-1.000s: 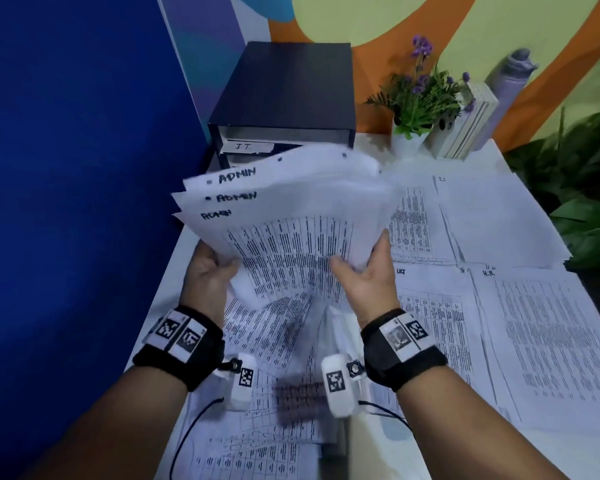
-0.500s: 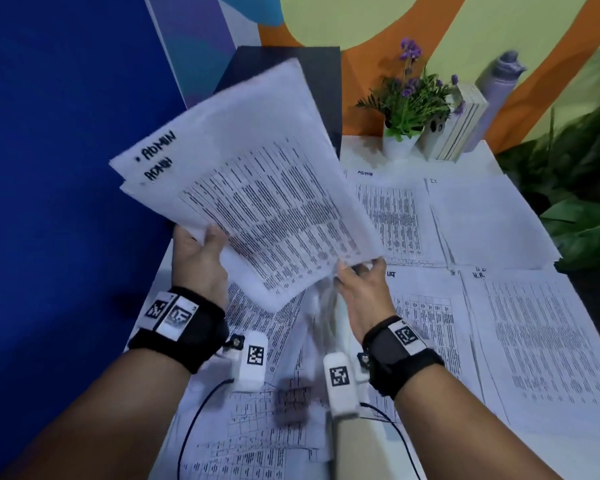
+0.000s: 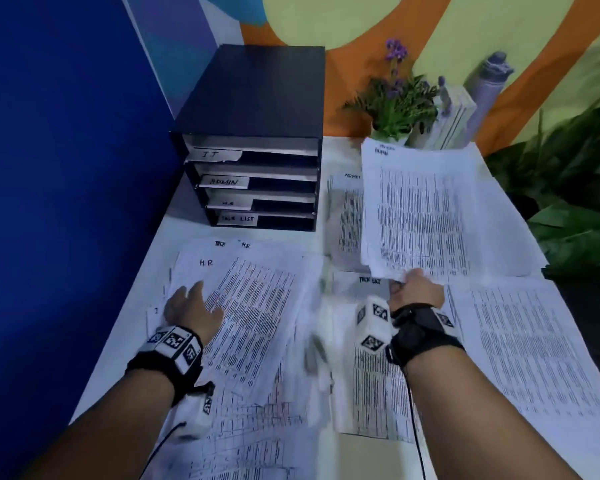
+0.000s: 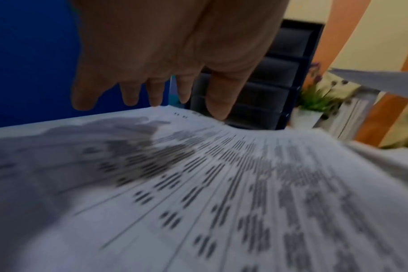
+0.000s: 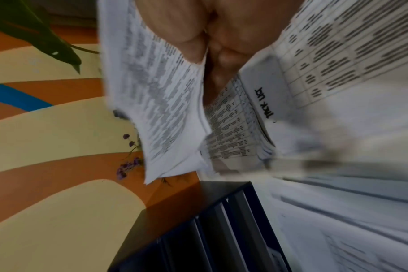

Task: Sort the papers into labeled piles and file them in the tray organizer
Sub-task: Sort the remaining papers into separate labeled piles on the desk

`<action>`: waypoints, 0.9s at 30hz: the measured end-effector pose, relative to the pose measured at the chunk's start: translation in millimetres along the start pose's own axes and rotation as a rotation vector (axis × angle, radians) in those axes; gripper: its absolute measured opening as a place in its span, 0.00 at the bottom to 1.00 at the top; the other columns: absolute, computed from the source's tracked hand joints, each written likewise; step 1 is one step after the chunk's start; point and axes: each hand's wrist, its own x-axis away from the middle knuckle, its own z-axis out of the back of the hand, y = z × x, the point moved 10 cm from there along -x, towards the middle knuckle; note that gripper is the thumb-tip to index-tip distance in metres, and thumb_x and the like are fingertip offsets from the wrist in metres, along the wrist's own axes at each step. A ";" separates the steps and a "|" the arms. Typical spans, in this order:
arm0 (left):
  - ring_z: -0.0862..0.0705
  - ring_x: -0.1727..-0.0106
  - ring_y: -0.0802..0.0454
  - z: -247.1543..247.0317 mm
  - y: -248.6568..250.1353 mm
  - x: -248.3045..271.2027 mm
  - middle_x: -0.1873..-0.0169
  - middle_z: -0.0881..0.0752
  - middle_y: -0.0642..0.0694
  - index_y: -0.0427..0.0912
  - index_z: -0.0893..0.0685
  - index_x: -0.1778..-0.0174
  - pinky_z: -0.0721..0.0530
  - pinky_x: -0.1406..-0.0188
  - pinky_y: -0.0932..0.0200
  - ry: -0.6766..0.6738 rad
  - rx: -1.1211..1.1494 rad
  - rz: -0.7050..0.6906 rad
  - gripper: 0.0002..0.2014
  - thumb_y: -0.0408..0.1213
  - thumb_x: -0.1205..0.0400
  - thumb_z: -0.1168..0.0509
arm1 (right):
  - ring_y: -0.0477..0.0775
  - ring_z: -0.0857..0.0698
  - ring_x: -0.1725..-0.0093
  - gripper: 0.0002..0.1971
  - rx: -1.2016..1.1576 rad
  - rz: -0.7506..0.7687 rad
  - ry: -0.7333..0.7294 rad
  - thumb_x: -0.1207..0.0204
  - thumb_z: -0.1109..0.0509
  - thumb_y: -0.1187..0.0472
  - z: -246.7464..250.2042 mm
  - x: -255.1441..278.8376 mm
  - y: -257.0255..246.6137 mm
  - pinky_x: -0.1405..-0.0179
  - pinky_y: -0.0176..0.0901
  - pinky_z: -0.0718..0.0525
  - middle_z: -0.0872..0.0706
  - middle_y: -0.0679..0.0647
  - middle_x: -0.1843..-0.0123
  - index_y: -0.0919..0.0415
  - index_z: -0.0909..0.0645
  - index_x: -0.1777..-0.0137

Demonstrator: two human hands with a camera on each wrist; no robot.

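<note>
My right hand [image 3: 413, 289] pinches the near edge of a bundle of ADMIN sheets [image 3: 420, 209], lifted over the table's right middle; the right wrist view shows thumb and fingers [image 5: 191, 38] closed on that bundle [image 5: 161, 103]. My left hand [image 3: 191, 306] lies with straight fingers on the loose pile topped by an H.R. sheet [image 3: 253, 306]; in the left wrist view the spread fingers [image 4: 151, 92] hover just over the paper [image 4: 198, 184]. The black tray organizer [image 3: 257, 109] stands at the back left, its slots labeled IT, ADMIN, H.R. and TASK LIST.
An ADMIN pile [image 3: 347, 216] lies under the raised bundle, a TASK LIST pile [image 3: 371, 375] nearer me, and other sheets [image 3: 534, 341] spread to the right. A potted plant [image 3: 395, 98], books [image 3: 454, 119] and a bottle [image 3: 489, 84] stand at the back. A blue wall [image 3: 66, 168] is left.
The ADMIN bundle, held up by both hands in front of the organizer, has swung right in my right hand alone. My left hand let go and dropped onto the H.R. pile.
</note>
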 end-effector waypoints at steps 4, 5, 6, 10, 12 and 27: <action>0.52 0.16 0.40 -13.4 -30.6 -2.2 0.16 0.52 0.45 0.54 0.49 0.15 0.42 0.20 0.36 -0.043 -0.116 0.053 0.48 0.54 0.26 0.28 | 0.59 0.15 0.40 0.10 0.239 -0.076 -0.038 0.17 0.35 0.54 -27.9 -26.1 -3.7 0.52 0.41 0.14 0.16 0.61 0.46 0.61 0.26 0.46; 0.52 0.16 0.40 -15.4 -35.0 -2.4 0.16 0.53 0.44 0.54 0.50 0.15 0.41 0.20 0.37 -0.056 -0.135 0.055 0.50 0.56 0.28 0.27 | 0.59 0.15 0.43 0.12 0.422 -0.030 -0.002 0.19 0.31 0.54 -29.3 -20.0 -8.9 0.44 0.44 0.16 0.16 0.60 0.49 0.63 0.22 0.48; 0.52 0.16 0.40 -16.3 -38.7 -2.3 0.15 0.54 0.44 0.54 0.51 0.15 0.41 0.20 0.37 -0.062 -0.154 0.064 0.52 0.58 0.29 0.26 | 0.58 0.15 0.47 0.13 0.554 0.004 0.001 0.20 0.30 0.53 -34.2 -18.7 -14.4 0.40 0.45 0.17 0.15 0.59 0.51 0.64 0.20 0.52; 0.51 0.17 0.41 -14.6 -48.2 -0.8 0.16 0.53 0.47 0.58 0.51 0.16 0.39 0.22 0.33 -0.057 -0.146 0.094 0.56 0.62 0.35 0.24 | 0.57 0.17 0.54 0.16 0.857 0.149 -0.130 0.21 0.30 0.50 -70.5 -33.5 -14.7 0.50 0.43 0.19 0.15 0.59 0.55 0.65 0.20 0.58; 0.48 0.18 0.40 -11.8 -50.4 0.7 0.17 0.50 0.48 0.58 0.50 0.16 0.36 0.24 0.33 -0.066 -0.163 0.109 0.57 0.63 0.36 0.24 | 0.58 0.15 0.47 0.17 0.923 0.235 -0.177 0.17 0.35 0.50 -84.1 -35.2 -9.5 0.46 0.43 0.19 0.16 0.57 0.52 0.65 0.17 0.46; 0.34 0.24 0.39 -7.5 -54.4 23.0 0.24 0.39 0.42 0.53 0.56 0.16 0.28 0.28 0.40 -0.120 -0.166 0.077 0.65 0.55 0.41 0.17 | 0.53 0.18 0.44 0.24 0.916 0.218 -0.623 0.22 0.29 0.49 -98.1 109.8 107.3 0.39 0.42 0.21 0.18 0.54 0.39 0.61 0.26 0.30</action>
